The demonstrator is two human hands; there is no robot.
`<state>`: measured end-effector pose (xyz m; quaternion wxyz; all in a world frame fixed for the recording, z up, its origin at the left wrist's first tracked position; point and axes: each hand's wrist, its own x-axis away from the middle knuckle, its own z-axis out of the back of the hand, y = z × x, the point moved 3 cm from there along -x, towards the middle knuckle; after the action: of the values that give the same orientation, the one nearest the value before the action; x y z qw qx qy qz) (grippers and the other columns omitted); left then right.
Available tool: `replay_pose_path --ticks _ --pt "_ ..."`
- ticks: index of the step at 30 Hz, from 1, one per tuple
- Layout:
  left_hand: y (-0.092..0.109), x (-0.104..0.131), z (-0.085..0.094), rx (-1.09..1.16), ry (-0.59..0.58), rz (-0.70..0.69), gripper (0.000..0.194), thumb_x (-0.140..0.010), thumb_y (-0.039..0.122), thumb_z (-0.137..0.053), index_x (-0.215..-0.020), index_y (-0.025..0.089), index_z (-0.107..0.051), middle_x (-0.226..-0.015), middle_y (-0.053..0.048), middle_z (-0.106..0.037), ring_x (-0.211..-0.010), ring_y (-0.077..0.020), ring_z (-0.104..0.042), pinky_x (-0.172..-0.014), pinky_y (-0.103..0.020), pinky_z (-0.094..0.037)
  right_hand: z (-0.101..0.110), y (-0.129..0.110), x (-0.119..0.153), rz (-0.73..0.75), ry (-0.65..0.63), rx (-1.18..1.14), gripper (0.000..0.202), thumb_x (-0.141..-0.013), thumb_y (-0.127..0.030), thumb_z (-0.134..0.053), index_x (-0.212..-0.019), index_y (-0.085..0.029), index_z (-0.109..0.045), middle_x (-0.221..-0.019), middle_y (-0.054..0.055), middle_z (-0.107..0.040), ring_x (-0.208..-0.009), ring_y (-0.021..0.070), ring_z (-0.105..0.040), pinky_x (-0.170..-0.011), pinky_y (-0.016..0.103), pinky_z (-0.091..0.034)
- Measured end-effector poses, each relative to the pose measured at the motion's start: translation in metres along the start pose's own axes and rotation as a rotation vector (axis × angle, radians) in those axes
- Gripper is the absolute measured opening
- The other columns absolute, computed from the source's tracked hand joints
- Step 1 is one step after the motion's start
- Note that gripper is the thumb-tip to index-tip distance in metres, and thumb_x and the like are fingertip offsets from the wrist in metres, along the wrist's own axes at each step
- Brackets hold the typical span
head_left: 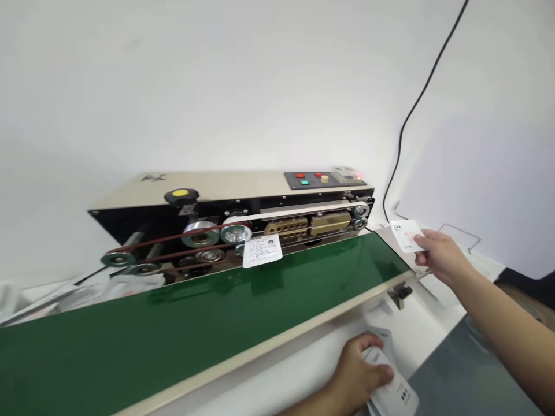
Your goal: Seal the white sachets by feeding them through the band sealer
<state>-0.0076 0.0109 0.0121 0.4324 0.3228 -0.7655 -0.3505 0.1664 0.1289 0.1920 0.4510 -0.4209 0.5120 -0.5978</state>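
Note:
Between the thumb and fingers of my right hand (437, 254) is a small white printed pouch (406, 236), held up at the right end of a band sealing machine (243, 190). My left hand (359, 375) grips several similar white pouches (396, 390) in front of the green conveyor belt (182, 329), below its near edge. Another printed pouch (262, 251) hangs in the machine's sealing band, near the silver pulleys, over the belt. Both hands are closed on what they hold.
A control panel (323, 179) with coloured buttons sits on the machine's top right. A black cable (403, 127) runs down the white wall. More pouches (87, 292) lie behind the belt's left end. A thin wire frame (462, 231) stands at the right.

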Motion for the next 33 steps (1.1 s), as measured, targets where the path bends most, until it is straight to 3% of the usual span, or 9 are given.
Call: replay_pose_path --ticks 4,8,14,21,28,33 --pt "0.001 -0.001 0.002 -0.041 -0.017 0.02 0.049 -0.05 0.006 -0.064 -0.096 0.014 -0.051 -0.062 0.004 -0.055 -0.051 -0.0101 -0.048 -0.05 -0.024 -0.04 -0.017 0.0 -0.033 -0.079 0.057 0.043 0.007 -0.072 -0.016 -0.06 -0.07 -0.013 -0.053 -0.049 -0.002 -0.044 -0.035 0.0075 -0.036 -0.035 0.017 -0.036" --pt "0.002 -0.002 0.004 -0.068 -0.06 0.007 0.05 -0.048 0.006 -0.067 -0.095 0.014 -0.052 -0.06 0.005 -0.055 -0.053 -0.0099 -0.048 -0.053 -0.024 -0.039 -0.029 0.001 -0.049 -0.109 0.05 0.073 0.013 -0.077 -0.01 -0.054 -0.065 -0.014 -0.049 -0.046 -0.003 -0.042 -0.033 0.0069 -0.034 -0.033 0.015 -0.035" --pt "0.002 -0.004 0.007 -0.139 -0.032 -0.02 0.052 -0.045 0.009 -0.071 -0.095 0.015 -0.056 -0.065 0.005 -0.054 -0.059 -0.0116 -0.05 -0.058 -0.025 -0.039 -0.044 0.002 -0.051 -0.116 -0.003 0.097 0.021 -0.079 -0.011 -0.058 -0.062 -0.015 -0.047 -0.044 -0.005 -0.039 -0.032 0.0061 -0.033 -0.031 0.012 -0.032" --pt "-0.005 -0.009 0.011 -0.14 -0.02 -0.053 0.056 -0.042 0.015 -0.077 -0.096 0.017 -0.06 -0.076 0.001 -0.059 -0.073 -0.0175 -0.055 -0.069 -0.029 -0.043 -0.053 -0.003 -0.055 -0.082 -0.034 0.097 0.014 -0.081 -0.011 -0.057 -0.068 -0.014 -0.053 -0.047 -0.005 -0.041 -0.034 0.0056 -0.033 -0.033 0.013 -0.037" --pt "-0.014 -0.015 0.012 -0.13 -0.027 -0.099 0.055 -0.041 0.021 -0.08 -0.094 0.018 -0.061 -0.073 0.001 -0.058 -0.069 -0.0171 -0.055 -0.067 -0.029 -0.043 -0.058 -0.002 -0.055 -0.101 -0.037 0.099 0.011 -0.083 -0.009 -0.051 -0.074 -0.013 -0.055 -0.047 -0.005 -0.04 -0.034 0.0061 -0.033 -0.033 0.013 -0.039" --pt "-0.015 -0.014 0.01 -0.126 -0.02 -0.046 0.057 -0.043 0.02 -0.079 -0.097 0.018 -0.06 -0.07 0.002 -0.059 -0.064 -0.0155 -0.055 -0.063 -0.028 -0.043 -0.067 -0.002 -0.054 -0.12 -0.056 0.091 0.007 -0.087 -0.009 -0.05 -0.09 -0.014 -0.055 -0.049 -0.006 -0.04 -0.033 0.0066 -0.034 -0.033 0.014 -0.041"
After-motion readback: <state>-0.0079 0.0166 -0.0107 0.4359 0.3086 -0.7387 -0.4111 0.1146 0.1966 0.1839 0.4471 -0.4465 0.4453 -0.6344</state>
